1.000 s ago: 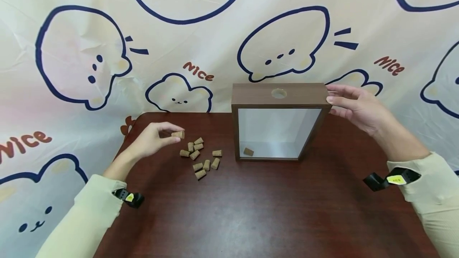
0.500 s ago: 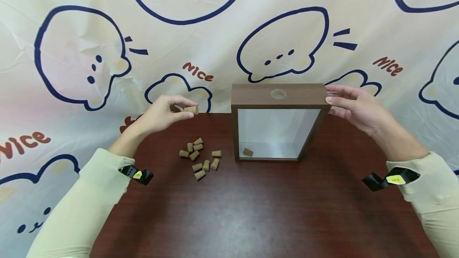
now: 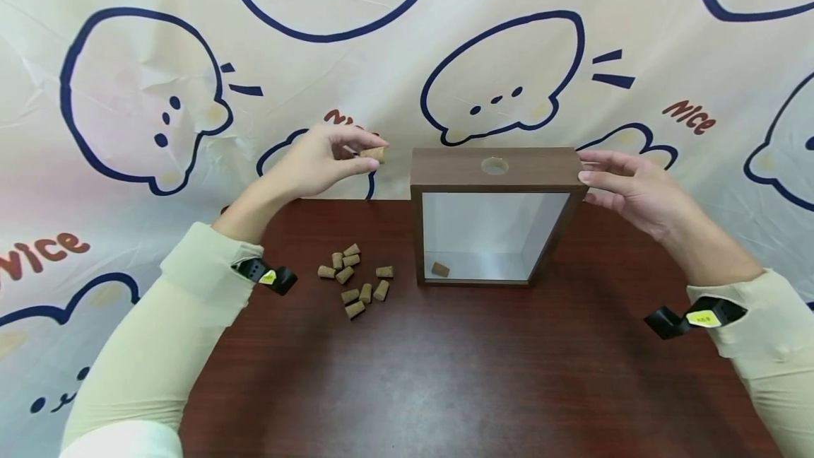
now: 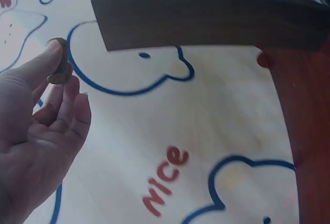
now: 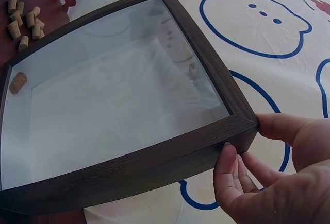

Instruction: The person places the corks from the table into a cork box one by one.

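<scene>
Between thumb and fingers my left hand [image 3: 324,157] pinches a cork [image 3: 374,154], raised above the table just left of a brown wooden shadow box [image 3: 439,168]. In the left wrist view the same cork [image 4: 61,62] stands near upright in the fingertips, apart from the box [image 4: 206,18]. The box has a clear front and a round hole [image 3: 494,166] in its top. One cork [image 3: 440,269] lies inside, at the lower left. My right hand [image 3: 636,189] holds the box's upper right corner, thumb and fingers about its edge, as the right wrist view also shows.
Several loose corks [image 3: 350,271] lie in a cluster on the dark red table [image 3: 420,373], left of the box. Behind the table hangs a pale cloth [image 3: 356,76] with blue cartoon outlines.
My left hand has lifted the cork from beside the pile, up and rightward toward the box's top. My right hand and the box have stayed in place.
</scene>
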Demonstrator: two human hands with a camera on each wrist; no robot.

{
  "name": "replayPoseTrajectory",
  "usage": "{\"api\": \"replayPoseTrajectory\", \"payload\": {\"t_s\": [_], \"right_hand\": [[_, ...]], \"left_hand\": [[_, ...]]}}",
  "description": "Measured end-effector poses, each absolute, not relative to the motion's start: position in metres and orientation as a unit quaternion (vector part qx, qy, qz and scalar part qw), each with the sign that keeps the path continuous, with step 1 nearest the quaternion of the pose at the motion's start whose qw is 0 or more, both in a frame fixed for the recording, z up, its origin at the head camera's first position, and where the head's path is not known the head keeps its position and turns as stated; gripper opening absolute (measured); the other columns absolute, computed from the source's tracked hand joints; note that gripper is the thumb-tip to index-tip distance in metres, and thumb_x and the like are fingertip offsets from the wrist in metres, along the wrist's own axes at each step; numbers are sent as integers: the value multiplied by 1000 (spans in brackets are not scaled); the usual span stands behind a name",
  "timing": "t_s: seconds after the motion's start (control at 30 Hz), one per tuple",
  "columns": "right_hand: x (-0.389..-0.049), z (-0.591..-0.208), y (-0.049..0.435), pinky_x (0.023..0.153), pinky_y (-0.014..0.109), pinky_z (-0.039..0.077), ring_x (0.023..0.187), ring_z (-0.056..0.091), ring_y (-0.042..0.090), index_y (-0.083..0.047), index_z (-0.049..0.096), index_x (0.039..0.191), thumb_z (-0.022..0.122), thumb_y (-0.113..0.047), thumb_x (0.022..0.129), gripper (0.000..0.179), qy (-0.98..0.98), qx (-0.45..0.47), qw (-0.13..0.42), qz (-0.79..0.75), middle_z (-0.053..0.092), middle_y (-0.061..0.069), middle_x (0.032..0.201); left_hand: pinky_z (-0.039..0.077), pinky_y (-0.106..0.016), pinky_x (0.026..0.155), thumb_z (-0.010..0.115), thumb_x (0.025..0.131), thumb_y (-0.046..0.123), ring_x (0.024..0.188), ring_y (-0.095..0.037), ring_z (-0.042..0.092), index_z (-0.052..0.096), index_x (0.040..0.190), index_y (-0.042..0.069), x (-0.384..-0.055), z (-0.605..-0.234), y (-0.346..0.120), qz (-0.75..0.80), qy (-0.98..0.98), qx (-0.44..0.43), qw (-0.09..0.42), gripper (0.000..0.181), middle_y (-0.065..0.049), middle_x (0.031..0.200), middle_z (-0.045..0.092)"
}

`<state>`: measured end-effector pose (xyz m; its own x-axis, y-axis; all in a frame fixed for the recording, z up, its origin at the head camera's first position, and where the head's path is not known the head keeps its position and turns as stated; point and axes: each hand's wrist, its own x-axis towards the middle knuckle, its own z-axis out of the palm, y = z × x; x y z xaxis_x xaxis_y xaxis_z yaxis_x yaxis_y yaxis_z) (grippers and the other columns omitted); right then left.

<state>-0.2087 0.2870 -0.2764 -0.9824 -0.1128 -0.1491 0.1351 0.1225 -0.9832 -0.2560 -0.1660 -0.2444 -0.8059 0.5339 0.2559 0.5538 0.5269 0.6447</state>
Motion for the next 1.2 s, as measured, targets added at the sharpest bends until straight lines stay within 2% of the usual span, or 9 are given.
{"api": "replayPoseTrajectory", "payload": {"t_s": [0.07, 0.37, 0.63, 0.93, 1.2], "right_hand": [[-209, -276, 287, 85, 18, 55, 113, 54, 9, -28, 63, 130, 70, -21, 98, 33, 745, 6, 94, -660, 48, -2, 131], [-209, -277, 287, 85, 18, 55, 114, 53, 10, -29, 64, 128, 70, -21, 98, 32, 745, 7, 96, -660, 47, -2, 131], [-209, -276, 288, 85, 18, 55, 112, 54, 10, -29, 63, 128, 70, -21, 98, 32, 746, 7, 96, -659, 47, -2, 130], [-210, -275, 287, 85, 19, 55, 112, 55, 10, -29, 64, 127, 71, -21, 98, 32, 744, 7, 98, -661, 47, -1, 130], [-210, -275, 288, 84, 19, 55, 111, 56, 10, -29, 65, 125, 70, -20, 98, 30, 742, 6, 98, -663, 48, -1, 129]], "left_hand": [[52, -32, 83, 72, 97, 17, 93, -18, 65, 73, 125, 11, -258, -240, -157, -383, -867, -319, 10, 28, -4, 109, 73], [50, -35, 84, 70, 99, 25, 96, -20, 61, 72, 126, 12, -262, -230, -112, -423, -846, -325, -6, 30, -3, 110, 69], [49, -31, 85, 70, 98, 18, 97, -19, 62, 71, 125, 7, -266, -233, -85, -481, -807, -342, -14, 29, -5, 110, 69], [52, -33, 88, 72, 96, 9, 98, -20, 68, 68, 120, 1, -270, -237, -73, -536, -765, -355, -17, 26, -9, 109, 70], [57, -33, 84, 71, 97, 10, 97, -18, 69, 66, 130, 1, -270, -238, -61, -535, -764, -359, -22, 35, -10, 111, 69]]}}
